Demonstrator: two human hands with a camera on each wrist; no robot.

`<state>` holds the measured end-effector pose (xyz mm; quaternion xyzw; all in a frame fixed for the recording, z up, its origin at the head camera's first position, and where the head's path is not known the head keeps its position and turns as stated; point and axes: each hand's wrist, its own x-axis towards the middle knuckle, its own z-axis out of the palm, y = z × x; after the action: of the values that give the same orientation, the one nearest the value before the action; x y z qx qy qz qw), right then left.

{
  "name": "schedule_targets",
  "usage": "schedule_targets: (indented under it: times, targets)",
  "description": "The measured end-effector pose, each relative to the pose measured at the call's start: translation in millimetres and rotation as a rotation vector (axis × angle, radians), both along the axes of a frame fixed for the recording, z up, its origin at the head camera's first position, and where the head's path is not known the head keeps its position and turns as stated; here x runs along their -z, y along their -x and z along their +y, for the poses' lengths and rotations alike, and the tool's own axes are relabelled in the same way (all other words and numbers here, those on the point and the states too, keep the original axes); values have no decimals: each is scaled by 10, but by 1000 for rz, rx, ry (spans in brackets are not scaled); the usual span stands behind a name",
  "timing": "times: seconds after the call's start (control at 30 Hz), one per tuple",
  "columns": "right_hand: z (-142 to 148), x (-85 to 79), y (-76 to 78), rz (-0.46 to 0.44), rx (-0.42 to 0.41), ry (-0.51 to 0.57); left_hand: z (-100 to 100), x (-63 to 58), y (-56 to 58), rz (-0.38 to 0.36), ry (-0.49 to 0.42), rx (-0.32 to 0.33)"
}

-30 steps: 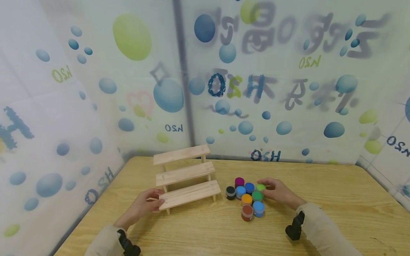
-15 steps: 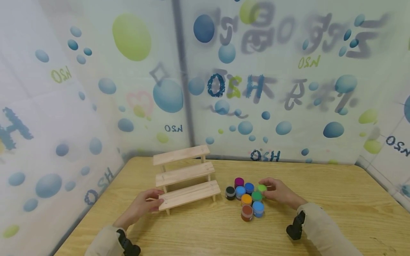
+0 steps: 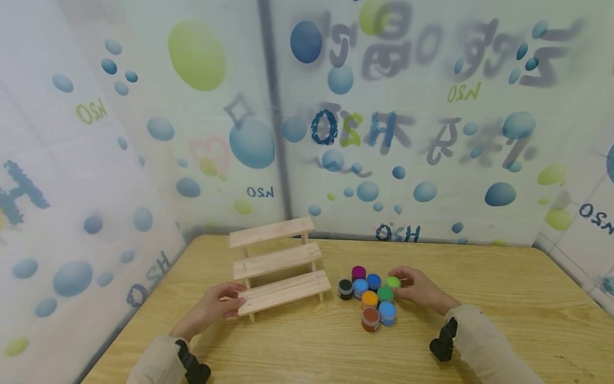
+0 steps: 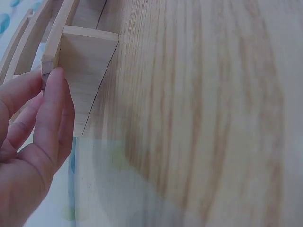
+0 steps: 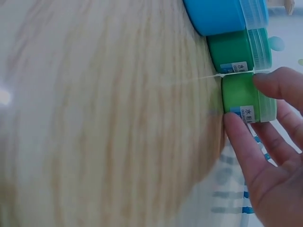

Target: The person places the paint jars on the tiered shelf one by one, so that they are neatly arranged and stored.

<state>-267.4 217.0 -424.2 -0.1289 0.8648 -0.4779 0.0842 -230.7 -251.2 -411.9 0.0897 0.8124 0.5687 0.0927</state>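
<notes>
A pale wooden three-step stand (image 3: 278, 260) rests on the table, left of centre. My left hand (image 3: 213, 309) is at the left end of its lowest board (image 3: 285, 292), pinching that end between thumb and fingers (image 4: 56, 94). To the right of the stand several small paint jars are grouped upright. With the thumb and fingers of my right hand (image 3: 422, 289) I hold the light green jar (image 5: 239, 97) at the group's right side. Beside it stand the dark green jar (image 5: 232, 49) and a light blue jar (image 5: 218, 16).
In the same group are a black jar (image 3: 345, 289), a purple jar (image 3: 358, 273), an orange jar (image 3: 369, 299) and a brown jar (image 3: 370, 319). Behind the wooden table (image 3: 307, 352) hangs a printed curtain (image 3: 422, 149), close to its back edge.
The light green jar has shifted slightly right with my right hand. My left hand and the stand look unmoved.
</notes>
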Motion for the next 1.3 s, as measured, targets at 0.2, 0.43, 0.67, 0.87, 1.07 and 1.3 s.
schedule_targets:
  times: [0.2, 0.43, 0.67, 0.87, 1.07, 1.3]
  targets:
    - [-27, -11, -7, 24, 23, -26, -11, -1, 3, -10, -8, 0]
    - [8, -88, -67, 58, 81, -104, -9, 13, 8, -28, -8, 0]
    - [52, -261, -99, 107, 36, -95, -6, 7, -4, -25, -6, -2]
    - [7, -373, -56, 178, -12, -106, -1, -9, -8, -19, -6, 8]
    - [-123, -510, -32, 250, -88, -116, -7, 8, -2, -16, 7, -4]
    - [-386, -678, -35, 249, -146, -73, 1, -4, -15, -11, -6, 0]
